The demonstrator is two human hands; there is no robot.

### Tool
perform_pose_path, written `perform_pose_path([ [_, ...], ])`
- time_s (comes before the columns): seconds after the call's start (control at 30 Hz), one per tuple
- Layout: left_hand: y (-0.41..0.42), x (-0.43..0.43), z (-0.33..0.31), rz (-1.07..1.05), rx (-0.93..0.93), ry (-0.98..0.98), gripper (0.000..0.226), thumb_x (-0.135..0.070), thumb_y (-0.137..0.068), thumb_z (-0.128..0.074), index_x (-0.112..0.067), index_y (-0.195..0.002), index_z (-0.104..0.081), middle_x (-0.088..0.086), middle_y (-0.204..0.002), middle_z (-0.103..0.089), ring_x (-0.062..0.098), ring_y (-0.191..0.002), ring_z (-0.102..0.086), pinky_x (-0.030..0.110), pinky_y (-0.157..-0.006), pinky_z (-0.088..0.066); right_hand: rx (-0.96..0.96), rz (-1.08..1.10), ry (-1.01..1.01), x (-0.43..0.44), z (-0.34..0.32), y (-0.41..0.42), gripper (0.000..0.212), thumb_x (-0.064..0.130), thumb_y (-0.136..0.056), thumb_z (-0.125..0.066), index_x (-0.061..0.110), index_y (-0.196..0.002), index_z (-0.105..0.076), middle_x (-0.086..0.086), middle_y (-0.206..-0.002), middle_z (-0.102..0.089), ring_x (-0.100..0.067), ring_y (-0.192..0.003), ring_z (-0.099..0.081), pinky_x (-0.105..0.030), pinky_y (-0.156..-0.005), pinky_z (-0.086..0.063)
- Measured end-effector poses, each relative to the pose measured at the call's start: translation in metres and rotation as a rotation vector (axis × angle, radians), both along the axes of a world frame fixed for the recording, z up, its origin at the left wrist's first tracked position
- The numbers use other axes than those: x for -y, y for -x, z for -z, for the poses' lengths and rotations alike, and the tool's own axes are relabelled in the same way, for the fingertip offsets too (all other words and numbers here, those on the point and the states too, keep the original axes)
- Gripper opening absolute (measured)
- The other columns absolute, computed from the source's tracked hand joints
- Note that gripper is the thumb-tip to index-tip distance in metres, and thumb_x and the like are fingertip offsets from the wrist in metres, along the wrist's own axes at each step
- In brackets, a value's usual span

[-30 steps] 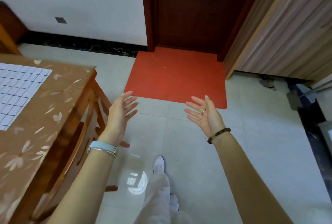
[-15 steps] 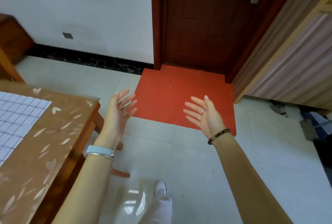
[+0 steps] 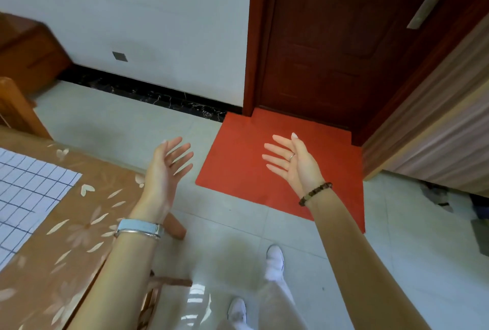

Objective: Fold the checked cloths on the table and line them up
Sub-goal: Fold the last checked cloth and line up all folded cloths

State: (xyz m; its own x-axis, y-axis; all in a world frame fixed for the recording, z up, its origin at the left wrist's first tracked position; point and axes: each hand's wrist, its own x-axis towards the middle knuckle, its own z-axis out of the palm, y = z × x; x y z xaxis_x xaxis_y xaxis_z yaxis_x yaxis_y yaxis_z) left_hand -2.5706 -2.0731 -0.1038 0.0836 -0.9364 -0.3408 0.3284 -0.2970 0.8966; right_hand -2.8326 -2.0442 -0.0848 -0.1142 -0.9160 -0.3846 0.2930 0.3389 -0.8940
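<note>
A white cloth with dark checks [image 3: 29,195] lies flat on the table [image 3: 87,213] at the left edge of view; only part of it shows. The table has a brown cover with pale flowers. My left hand [image 3: 166,168] is raised over the table's right corner, fingers spread, holding nothing. My right hand [image 3: 293,163] hovers over the floor to the right, palm facing left, fingers straight, empty. Both hands are well apart from the cloth.
A red mat [image 3: 277,171] lies before a dark wooden door [image 3: 344,39]. A wooden cabinet [image 3: 436,123] stands at the right, a wooden chair back [image 3: 16,107] at the far left. Pale floor tiles [image 3: 132,128] spread ahead; my white shoes [image 3: 275,255] show below.
The view has tilted up and turned left, showing more of the door and the cloth. Both hands stay open and raised, drifting slightly left toward the table.
</note>
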Motion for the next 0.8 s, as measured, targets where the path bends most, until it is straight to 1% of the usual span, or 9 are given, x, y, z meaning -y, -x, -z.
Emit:
perform_pose_path([
  [0.17, 0.002, 0.039, 0.006, -0.064, 0.016, 0.015, 0.037, -0.04, -0.103, -0.034, -0.022, -0.114, -0.064, 0.003, -0.118, -0.069, 0.02, -0.111, -0.066, 0.036, -0.096, -0.05, -0.006, -0.08, 0.001, 0.058, 0.004, 0.0, 0.048, 0.049, -0.1, -0.034, 0.018, -0.129, -0.057, -0.005, -0.121, -0.067, -0.022, -0.106, -0.067, -0.041, -0.099, -0.049],
  [0.4, 0.017, 0.107, 0.005, -0.228, 0.014, 0.004, 0.039, -0.041, -0.103, -0.034, -0.021, -0.119, -0.063, 0.003, -0.119, -0.069, 0.019, -0.11, -0.066, 0.033, -0.091, -0.051, -0.086, -0.244, 0.027, 0.162, 0.002, 0.011, 0.042, 0.048, -0.1, -0.037, 0.021, -0.123, -0.06, -0.004, -0.12, -0.067, -0.02, -0.104, -0.068, -0.042, -0.099, -0.049],
  [0.5, 0.021, 0.131, 0.003, -0.305, 0.02, -0.003, 0.036, -0.041, -0.103, -0.035, -0.023, -0.117, -0.062, 0.002, -0.118, -0.068, 0.018, -0.109, -0.065, 0.032, -0.088, -0.049, -0.069, -0.313, 0.027, 0.207, -0.002, 0.012, 0.042, 0.048, -0.1, -0.037, 0.02, -0.122, -0.06, -0.005, -0.121, -0.067, -0.021, -0.104, -0.068, -0.042, -0.1, -0.049],
  [0.67, 0.018, 0.16, 0.002, -0.445, 0.026, -0.017, 0.032, -0.037, -0.102, -0.038, -0.024, -0.113, -0.064, 0.001, -0.118, -0.069, 0.016, -0.107, -0.066, 0.031, -0.09, -0.048, -0.053, -0.423, 0.009, 0.268, -0.001, 0.005, 0.044, 0.046, -0.1, -0.037, 0.018, -0.127, -0.059, -0.005, -0.12, -0.067, -0.023, -0.106, -0.067, -0.045, -0.101, -0.047],
  [0.73, 0.013, 0.165, 0.005, -0.492, 0.014, -0.025, 0.032, -0.037, -0.103, -0.037, -0.023, -0.114, -0.064, 0.0, -0.118, -0.069, 0.015, -0.108, -0.065, 0.031, -0.091, -0.048, -0.045, -0.465, -0.004, 0.286, 0.001, -0.003, 0.042, 0.045, -0.1, -0.038, 0.019, -0.125, -0.06, -0.005, -0.12, -0.067, -0.023, -0.106, -0.067, -0.046, -0.102, -0.046],
  [0.8, 0.007, 0.167, 0.008, -0.545, -0.001, -0.031, 0.032, -0.036, -0.103, -0.036, -0.024, -0.112, -0.063, -0.001, -0.114, -0.068, 0.016, -0.106, -0.064, 0.03, -0.089, -0.047, -0.033, -0.504, -0.021, 0.3, 0.002, -0.013, 0.041, 0.044, -0.099, -0.039, 0.019, -0.122, -0.061, -0.006, -0.12, -0.067, -0.024, -0.106, -0.067, -0.045, -0.102, -0.046],
])
